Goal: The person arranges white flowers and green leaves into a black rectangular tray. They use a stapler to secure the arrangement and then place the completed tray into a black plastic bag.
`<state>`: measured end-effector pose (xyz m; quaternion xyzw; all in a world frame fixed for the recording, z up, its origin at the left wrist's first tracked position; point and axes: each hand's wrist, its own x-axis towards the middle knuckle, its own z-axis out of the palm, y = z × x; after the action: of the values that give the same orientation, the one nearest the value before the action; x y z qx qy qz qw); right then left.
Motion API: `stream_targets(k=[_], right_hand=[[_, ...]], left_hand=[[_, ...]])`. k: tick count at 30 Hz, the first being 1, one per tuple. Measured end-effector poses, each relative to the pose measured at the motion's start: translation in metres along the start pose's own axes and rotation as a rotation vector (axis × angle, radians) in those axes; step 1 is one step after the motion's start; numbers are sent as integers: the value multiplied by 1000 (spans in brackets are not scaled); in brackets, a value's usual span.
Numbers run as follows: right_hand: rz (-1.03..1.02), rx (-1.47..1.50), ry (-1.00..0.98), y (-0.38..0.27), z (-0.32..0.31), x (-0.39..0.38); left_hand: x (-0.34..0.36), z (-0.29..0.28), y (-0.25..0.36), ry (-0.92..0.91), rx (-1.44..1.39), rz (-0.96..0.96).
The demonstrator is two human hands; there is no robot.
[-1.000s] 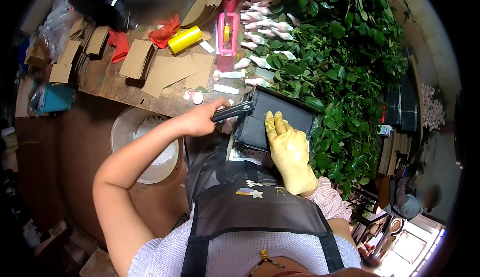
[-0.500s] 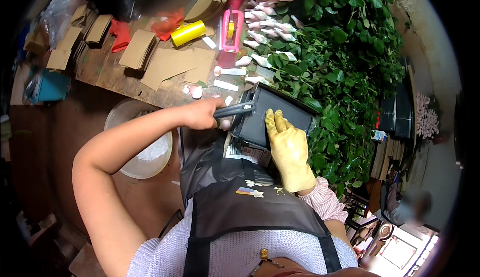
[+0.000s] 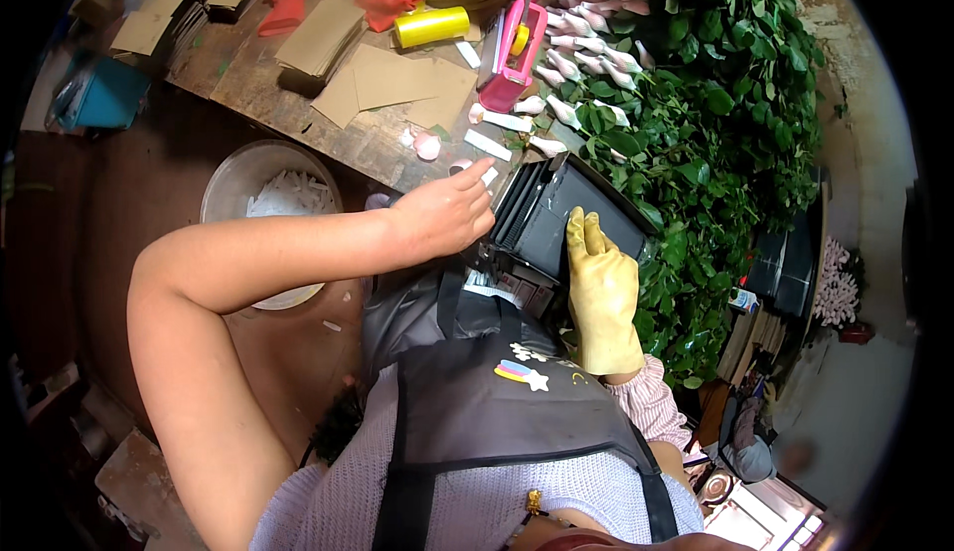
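My bare left hand [image 3: 447, 215] hovers at the table's front edge. Its index finger stretches toward small white strips [image 3: 488, 146], while the other fingers curl in; no held thing shows, though the palm side is hidden. In a yellow rubber glove, my right hand [image 3: 603, 298] rests on a black box-like holder [image 3: 571, 218] with ridged bars along its left side. Two gloved fingers are stretched out against its dark face; the thumb is hidden. Beyond the holder lie rose stems with pale-wrapped heads [image 3: 564, 112] and green leaves [image 3: 686, 144].
A pink tape dispenser [image 3: 512, 59], a yellow roll [image 3: 432, 27], brown cardboard pieces [image 3: 393, 79] and red cloth-like pieces [image 3: 286, 2] lie on the wooden table [image 3: 234, 84]. Left below stands a pale bucket [image 3: 212, 188] of white scraps. A teal bin [image 3: 111, 92] is farther left.
My left hand has moved right and slightly down, its index finger now extended. The dark grey bar it gripped earlier is no longer seen in it. My right hand stays against the holder.
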<state>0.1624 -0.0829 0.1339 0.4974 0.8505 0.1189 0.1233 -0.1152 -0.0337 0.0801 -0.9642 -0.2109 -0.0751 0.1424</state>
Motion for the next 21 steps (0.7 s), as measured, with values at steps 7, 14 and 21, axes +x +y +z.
stream_targets(k=[7,14,21], right_hand=[[-1,9,31,0,-1,2],[-3,26,43,0,-2,2],[10,49,50,0,-6,3]], left_hand=[[6,-6,-4,-245,-101,-41],[9,-1,0,-28,-76,-57],[21,27,-26,-183,-342,-35]])
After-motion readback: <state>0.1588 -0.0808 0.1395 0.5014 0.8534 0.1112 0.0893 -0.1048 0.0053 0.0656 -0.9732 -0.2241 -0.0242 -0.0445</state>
